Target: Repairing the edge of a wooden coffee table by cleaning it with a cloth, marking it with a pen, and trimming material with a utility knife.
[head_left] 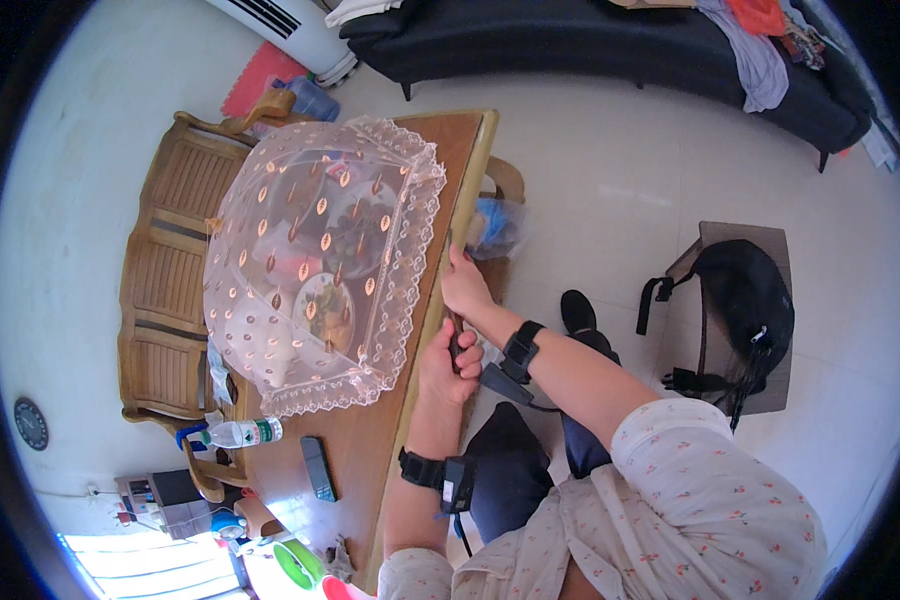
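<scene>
My left hand [449, 366] is closed round a slim dark brown handle [456, 343] beside the long edge of the wooden table [378, 470]. Just beyond it, my right hand [465, 287] is closed at the far end of the same slim piece, against the table edge. Its fingers partly hide that end, so I cannot tell the tool's kind. On the table, left of both hands, stands a pink mesh food cover [290, 215] with leaf spots and a lace hem. Through the mesh show a plate of food [324, 312] and other dishes, blurred.
Nearer on the table lie a dark phone [318, 468] and a clear bottle [240, 433]. A wooden bench [170, 300] lines the far-left side. Beyond the table's right edge hangs a plastic bag [497, 228]. A black bag [745, 310] rests on a low stool; a black sofa [590, 45] stands behind.
</scene>
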`<state>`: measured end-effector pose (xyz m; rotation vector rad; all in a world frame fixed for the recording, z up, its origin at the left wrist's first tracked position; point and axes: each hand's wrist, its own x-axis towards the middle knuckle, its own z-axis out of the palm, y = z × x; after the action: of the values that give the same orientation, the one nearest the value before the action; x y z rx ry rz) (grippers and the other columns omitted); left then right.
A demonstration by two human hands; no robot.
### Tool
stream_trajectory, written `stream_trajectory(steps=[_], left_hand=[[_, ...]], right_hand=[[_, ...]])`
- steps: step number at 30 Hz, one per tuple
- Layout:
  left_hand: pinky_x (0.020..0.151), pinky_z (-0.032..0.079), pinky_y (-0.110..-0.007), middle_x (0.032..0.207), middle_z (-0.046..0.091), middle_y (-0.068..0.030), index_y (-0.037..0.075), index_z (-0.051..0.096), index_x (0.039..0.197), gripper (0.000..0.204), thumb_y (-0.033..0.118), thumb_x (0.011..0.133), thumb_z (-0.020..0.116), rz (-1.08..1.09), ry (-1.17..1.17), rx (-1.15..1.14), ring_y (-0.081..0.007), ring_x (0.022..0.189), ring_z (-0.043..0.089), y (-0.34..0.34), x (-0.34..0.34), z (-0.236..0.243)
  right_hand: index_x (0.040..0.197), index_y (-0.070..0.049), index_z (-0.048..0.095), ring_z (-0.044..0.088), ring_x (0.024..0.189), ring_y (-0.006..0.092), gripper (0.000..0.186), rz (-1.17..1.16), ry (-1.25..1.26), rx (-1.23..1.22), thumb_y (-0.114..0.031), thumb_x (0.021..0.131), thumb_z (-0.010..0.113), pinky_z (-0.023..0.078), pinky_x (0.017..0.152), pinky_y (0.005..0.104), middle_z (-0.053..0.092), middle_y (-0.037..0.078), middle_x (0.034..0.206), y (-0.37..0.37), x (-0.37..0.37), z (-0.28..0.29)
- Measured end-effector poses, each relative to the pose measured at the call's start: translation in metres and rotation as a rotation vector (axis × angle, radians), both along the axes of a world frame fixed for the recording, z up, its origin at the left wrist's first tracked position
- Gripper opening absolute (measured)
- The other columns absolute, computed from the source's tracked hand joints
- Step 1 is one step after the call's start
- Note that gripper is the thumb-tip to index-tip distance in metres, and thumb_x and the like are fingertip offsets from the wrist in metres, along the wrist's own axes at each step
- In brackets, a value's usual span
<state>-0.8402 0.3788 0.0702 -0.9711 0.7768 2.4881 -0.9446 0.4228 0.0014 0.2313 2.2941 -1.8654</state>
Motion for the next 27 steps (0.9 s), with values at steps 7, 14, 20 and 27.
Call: stream_trajectory(steps=[7,14,20,27], left_hand=[[0.031,0.022,-0.019,0.067,0.045,0.0002,0.014,0.046,0.093,0.019,0.031,0.095,0.039,0.004,0.039,0.035,-0.0070,0.044,0.035,-0.012,-0.017,-0.008],[0.031,0.021,-0.019,0.067,0.045,-0.0017,0.011,0.042,0.087,0.022,0.031,0.094,0.040,-0.054,0.031,-0.124,-0.0077,0.044,0.034,0.018,-0.024,0.006],[0.030,0.022,-0.019,0.067,0.044,-0.0015,0.011,0.042,0.090,0.021,0.032,0.094,0.040,-0.055,-0.011,-0.108,-0.0081,0.044,0.035,0.016,-0.028,0.008],[0.030,0.023,-0.019,0.067,0.044,-0.0008,0.011,0.043,0.091,0.022,0.033,0.094,0.039,-0.054,0.028,-0.085,-0.0079,0.044,0.035,0.007,-0.016,0.006]], right_hand=[[0.126,-0.002,0.040,0.056,0.095,0.0404,0.047,0.114,0.091,0.077,-0.016,0.081,0.043,0.045,0.082,0.0431,0.058,0.029,0.098,0.006,-0.011,0.019],[0.111,0.001,0.044,0.055,0.095,0.0425,0.037,0.190,0.107,0.111,-0.013,0.077,0.047,0.043,0.080,0.0455,0.057,0.030,0.095,0.013,-0.035,-0.015],[0.102,0.002,0.044,0.057,0.087,0.0442,0.028,0.209,-0.021,-0.054,-0.012,0.078,0.047,0.044,0.077,0.0477,0.059,0.028,0.087,0.015,-0.030,-0.007],[0.103,0.002,0.042,0.059,0.083,0.0419,0.029,0.122,0.072,0.057,-0.011,0.078,0.047,0.045,0.074,0.0471,0.059,0.027,0.079,0.011,-0.020,0.008]])
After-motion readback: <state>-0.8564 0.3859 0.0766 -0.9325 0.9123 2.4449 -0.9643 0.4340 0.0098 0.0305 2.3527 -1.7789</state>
